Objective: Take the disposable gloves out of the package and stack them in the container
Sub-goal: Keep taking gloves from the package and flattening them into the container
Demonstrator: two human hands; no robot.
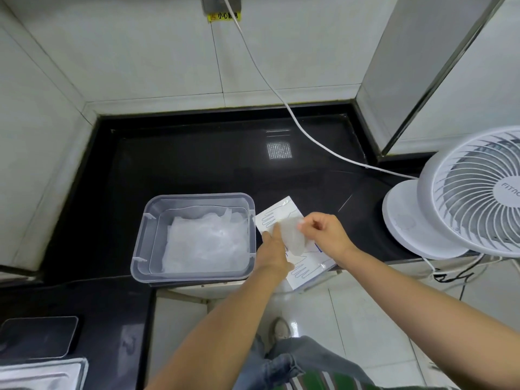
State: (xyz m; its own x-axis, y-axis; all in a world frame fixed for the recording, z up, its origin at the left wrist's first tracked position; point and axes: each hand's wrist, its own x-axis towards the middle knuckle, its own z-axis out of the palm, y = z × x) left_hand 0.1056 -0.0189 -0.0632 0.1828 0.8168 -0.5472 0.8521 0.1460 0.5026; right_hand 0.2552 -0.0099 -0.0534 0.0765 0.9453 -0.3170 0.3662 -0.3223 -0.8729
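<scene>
A white glove package (305,266) printed with blue hand outlines lies on the black counter, right of a clear plastic container (146,235). Thin translucent gloves (208,243) lie stacked inside the container. My left hand (274,253) rests flat on the package's left edge, pressing it down. Above the package, my right hand (323,235) pinches a translucent glove (292,236) that hangs crumpled between both hands.
A white desk fan (461,192) stands at the right, its cord (281,99) running across the black counter (197,159) to a wall socket. A dark phone (36,337) and a clear lid (42,374) sit at the bottom left. Tiled walls enclose the counter.
</scene>
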